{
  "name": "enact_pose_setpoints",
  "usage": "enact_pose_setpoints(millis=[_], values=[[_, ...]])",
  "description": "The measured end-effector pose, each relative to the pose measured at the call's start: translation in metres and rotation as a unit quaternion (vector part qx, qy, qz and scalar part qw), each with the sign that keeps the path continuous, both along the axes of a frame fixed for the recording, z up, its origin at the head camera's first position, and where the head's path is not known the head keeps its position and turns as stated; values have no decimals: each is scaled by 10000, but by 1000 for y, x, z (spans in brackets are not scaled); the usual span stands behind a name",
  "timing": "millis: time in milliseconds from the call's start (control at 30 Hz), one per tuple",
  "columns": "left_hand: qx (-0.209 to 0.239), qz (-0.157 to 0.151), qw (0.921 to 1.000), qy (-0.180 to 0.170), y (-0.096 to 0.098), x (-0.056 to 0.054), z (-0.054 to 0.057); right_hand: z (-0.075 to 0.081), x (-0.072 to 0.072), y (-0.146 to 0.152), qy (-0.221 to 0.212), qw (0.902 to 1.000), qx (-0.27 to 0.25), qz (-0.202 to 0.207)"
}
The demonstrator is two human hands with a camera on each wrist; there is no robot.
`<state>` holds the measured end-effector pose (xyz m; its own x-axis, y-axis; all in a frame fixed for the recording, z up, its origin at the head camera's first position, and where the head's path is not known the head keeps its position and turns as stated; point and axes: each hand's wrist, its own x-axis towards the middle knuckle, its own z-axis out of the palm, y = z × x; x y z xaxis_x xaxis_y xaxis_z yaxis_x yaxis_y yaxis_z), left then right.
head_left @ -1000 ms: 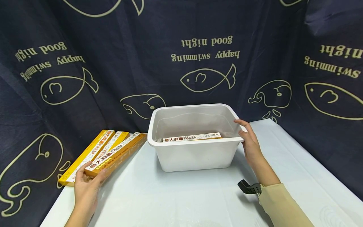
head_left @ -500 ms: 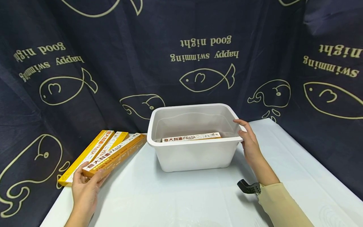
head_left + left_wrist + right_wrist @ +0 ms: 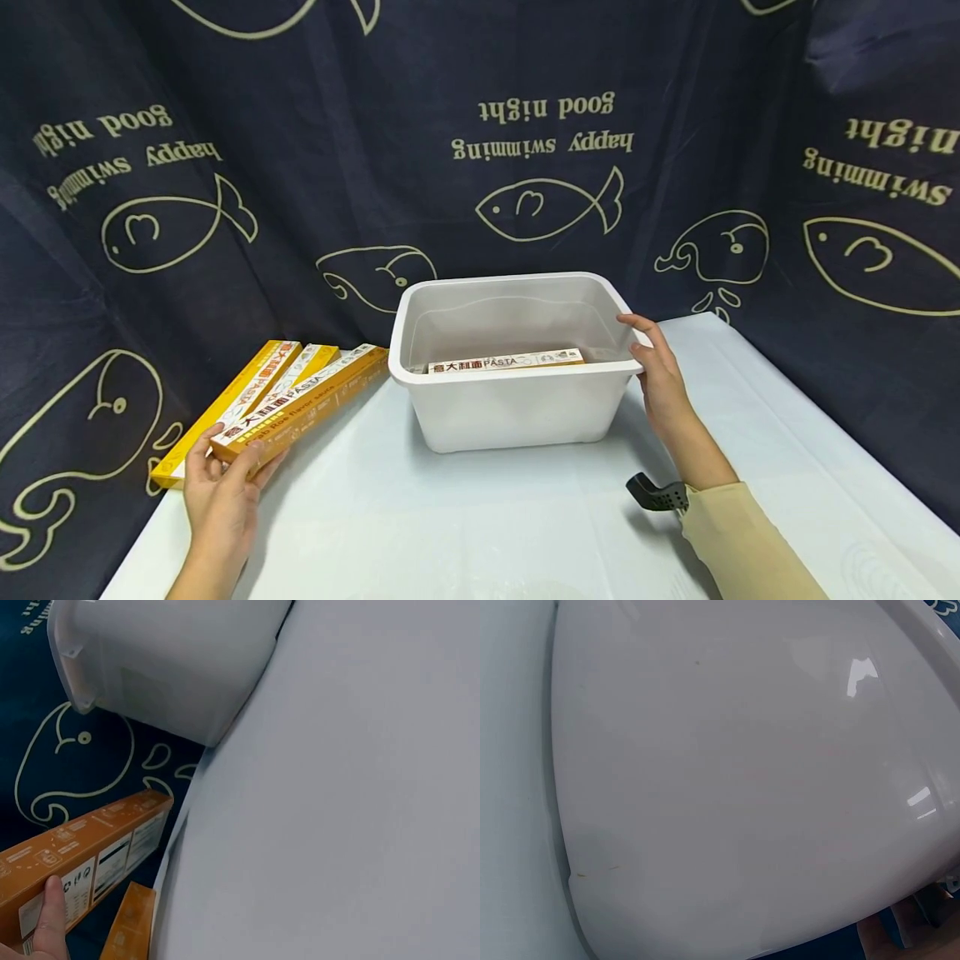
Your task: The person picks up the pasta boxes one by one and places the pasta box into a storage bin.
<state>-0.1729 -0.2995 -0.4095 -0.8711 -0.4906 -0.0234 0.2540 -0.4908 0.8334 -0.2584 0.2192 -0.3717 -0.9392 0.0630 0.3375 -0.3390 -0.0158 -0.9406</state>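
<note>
My left hand grips the near end of an orange-and-white pasta box, thumb along its side. The near end is tilted up, and the box slants away toward the bin. In the left wrist view a fingertip lies on the printed side of the orange pasta box. At the right, my right hand holds the rim of a white plastic bin, fingers over the edge. The right wrist view is mostly filled by the bin's smooth wall. Inside the bin lies another pasta box, partly hidden by the front rim.
Beside the held box, toward the curtain, lie two yellow-and-white pasta boxes. Another orange box end shows below it in the left wrist view. A dark fish-print curtain hangs behind the white-covered table.
My left hand has shifted slightly left, drawing the near end of the pasta box with it and raising it a little. My right hand stays on the bin's rim.
</note>
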Motion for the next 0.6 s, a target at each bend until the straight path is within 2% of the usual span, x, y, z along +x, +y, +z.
enact_pose_setpoints(millis=[100, 333, 600], values=[[306, 2, 9995, 126, 0, -1, 5, 0, 0, 0, 32, 10000, -29, -3], [1038, -34, 9917, 755, 0, -2, 13, -1, -1, 0, 121, 9999, -81, 15], [1278, 60, 9869, 985, 3, -5, 25, -2, -2, 0, 138, 9999, -89, 3]])
